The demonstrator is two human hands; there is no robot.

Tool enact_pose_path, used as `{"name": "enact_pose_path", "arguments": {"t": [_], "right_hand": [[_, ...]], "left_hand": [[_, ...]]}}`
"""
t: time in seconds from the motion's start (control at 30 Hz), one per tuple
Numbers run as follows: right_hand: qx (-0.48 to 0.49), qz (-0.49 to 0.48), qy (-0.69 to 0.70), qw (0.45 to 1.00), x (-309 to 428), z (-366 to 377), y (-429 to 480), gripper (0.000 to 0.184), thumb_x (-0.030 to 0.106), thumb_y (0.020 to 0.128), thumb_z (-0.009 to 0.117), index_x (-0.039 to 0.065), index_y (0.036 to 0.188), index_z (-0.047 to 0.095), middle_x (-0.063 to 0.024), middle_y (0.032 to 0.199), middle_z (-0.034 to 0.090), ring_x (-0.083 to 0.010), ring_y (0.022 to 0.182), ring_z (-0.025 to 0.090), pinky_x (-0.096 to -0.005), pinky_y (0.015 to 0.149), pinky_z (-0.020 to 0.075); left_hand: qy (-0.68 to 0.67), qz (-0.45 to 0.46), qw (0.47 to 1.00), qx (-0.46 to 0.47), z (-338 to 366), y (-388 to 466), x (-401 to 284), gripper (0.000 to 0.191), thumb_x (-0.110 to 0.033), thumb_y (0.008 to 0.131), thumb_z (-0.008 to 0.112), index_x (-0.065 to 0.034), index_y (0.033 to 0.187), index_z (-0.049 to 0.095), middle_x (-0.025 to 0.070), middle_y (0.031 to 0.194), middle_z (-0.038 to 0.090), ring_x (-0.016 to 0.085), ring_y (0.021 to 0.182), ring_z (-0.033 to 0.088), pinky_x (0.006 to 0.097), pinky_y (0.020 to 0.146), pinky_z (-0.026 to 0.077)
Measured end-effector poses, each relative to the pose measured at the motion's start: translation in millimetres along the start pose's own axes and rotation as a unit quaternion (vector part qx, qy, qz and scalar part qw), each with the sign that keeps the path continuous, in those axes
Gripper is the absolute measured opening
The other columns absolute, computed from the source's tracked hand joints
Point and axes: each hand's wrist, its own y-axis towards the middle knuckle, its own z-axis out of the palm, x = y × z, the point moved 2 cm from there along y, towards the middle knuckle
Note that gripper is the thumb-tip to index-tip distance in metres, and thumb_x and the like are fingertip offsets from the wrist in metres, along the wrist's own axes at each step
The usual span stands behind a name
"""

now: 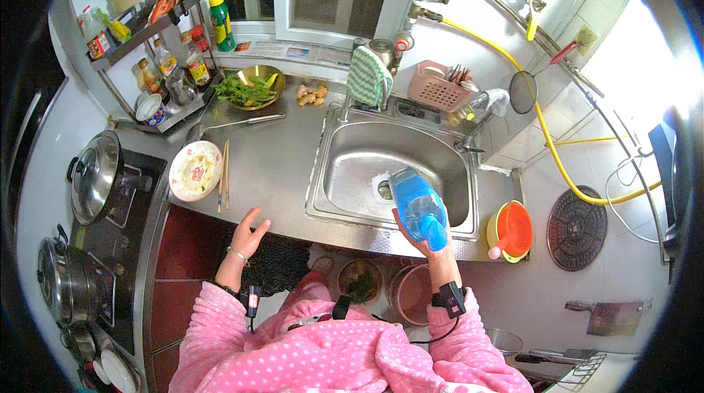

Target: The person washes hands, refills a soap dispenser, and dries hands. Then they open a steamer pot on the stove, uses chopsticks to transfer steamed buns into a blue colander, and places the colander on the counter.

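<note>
My right hand (434, 244) holds a clear plastic bottle of blue liquid with a blue cap (419, 209), tilted over the near edge of the stainless steel sink (352, 165). The cap end points towards me. Empty and with its fingers apart, my left hand (248, 233) hovers at the counter's front edge. Just beyond it, a pair of chopsticks (223, 176) lies beside a white bowl (196, 171) with red markings and some residue inside.
A metal bowl of leafy greens (256, 88), ginger (312, 95) and a long-handled utensil (242, 121) rest at the back left. A lidded wok (96, 177) stands on the stove. Right of the sink are a yellow-green basin (492, 228) and a red dipper (516, 226).
</note>
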Motion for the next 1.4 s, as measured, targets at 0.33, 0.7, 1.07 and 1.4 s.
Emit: {"name": "enact_pose_path", "arguments": {"t": [0.33,0.7,1.07,1.4], "right_hand": [[-0.125,0.028,0.298,0.946,7.9,-29.6,-2.4,0.030,0.030,0.088,0.056,0.007,0.107,0.055,-0.0154,0.114,0.056,-0.0322,0.105,0.052,-0.0522,0.098,0.0398],[-0.104,0.102,0.413,0.899,-19.3,-45.0,3.8,0.072,0.016,0.077,0.068,-0.005,0.135,0.031,-0.0252,0.134,0.034,-0.0403,0.126,0.033,-0.0512,0.104,0.0342],[-0.133,0.151,0.391,0.898,-54.1,38.6,10.7,0.071,0.013,0.078,0.067,-0.005,0.135,0.029,-0.0252,0.136,0.030,-0.0403,0.127,0.031,-0.0526,0.105,0.0321],[-0.179,0.141,0.408,0.884,-96.6,72.0,29.2,0.072,0.011,0.077,0.067,-0.005,0.136,0.028,-0.0250,0.138,0.028,-0.0409,0.128,0.029,-0.0559,0.105,0.0303]], "left_hand": [[0.017,-0.047,0.996,-0.068,-39.1,-55.8,34.7,0.059,-0.038,0.086,0.060,-0.0007,0.130,0.045,0.0176,0.137,0.042,0.028,0.128,0.039,0.0348,0.105,0.031],[0.024,-0.231,0.952,-0.202,-92.8,-209.0,130.6,0.063,-0.047,0.083,0.058,-0.0033,0.127,0.049,0.0205,0.136,0.042,0.032,0.127,0.039,0.0360,0.105,0.031],[0.004,-0.280,0.929,-0.241,-119.4,-233.4,207.8,0.064,-0.054,0.082,0.052,-0.0103,0.130,0.047,0.0174,0.138,0.039,0.031,0.128,0.037,0.0378,0.105,0.031],[-0.022,-0.401,0.829,-0.390,-222.3,-371.9,301.4,0.057,-0.044,0.081,0.060,-0.0050,0.122,0.053,0.0199,0.122,0.054,0.036,0.114,0.051,0.0377,0.098,0.038]]}}
